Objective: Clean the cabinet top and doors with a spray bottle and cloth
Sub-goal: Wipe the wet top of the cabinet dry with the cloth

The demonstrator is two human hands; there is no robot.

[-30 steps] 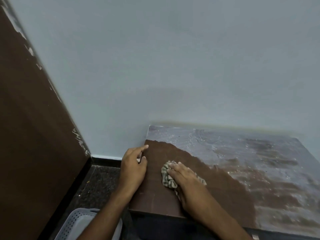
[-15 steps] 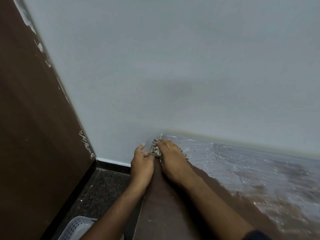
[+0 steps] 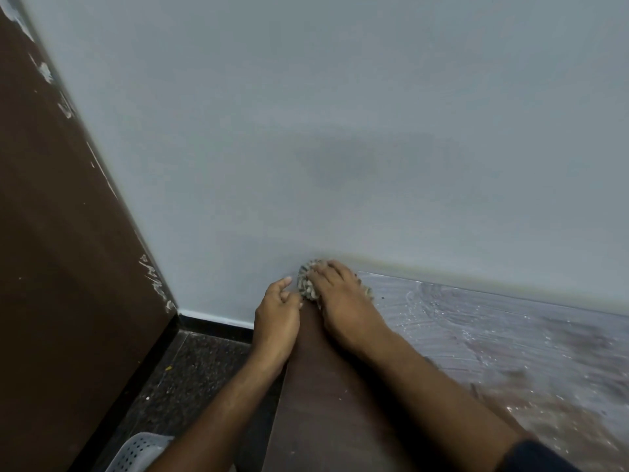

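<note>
My right hand (image 3: 340, 301) presses a bunched grey-green cloth (image 3: 307, 284) flat into the back left corner of the brown cabinet top (image 3: 326, 396), right against the wall. Most of the cloth is hidden under my fingers. My left hand (image 3: 277, 316) rests on the cabinet's left edge beside the cloth, fingers loosely curled and holding nothing. The right part of the cabinet top (image 3: 510, 335) is covered in a wet whitish film with streaks. No spray bottle is in view.
A pale grey wall (image 3: 340, 131) rises directly behind the cabinet. A tall brown panel (image 3: 61, 250) stands at the left. Between it and the cabinet lies a dark speckled floor (image 3: 190, 369), with a white perforated basket (image 3: 136, 454) at the bottom edge.
My right hand pushed the cloth from the front of the cabinet top back into the rear left corner. My left hand slid back along the left edge with it.
</note>
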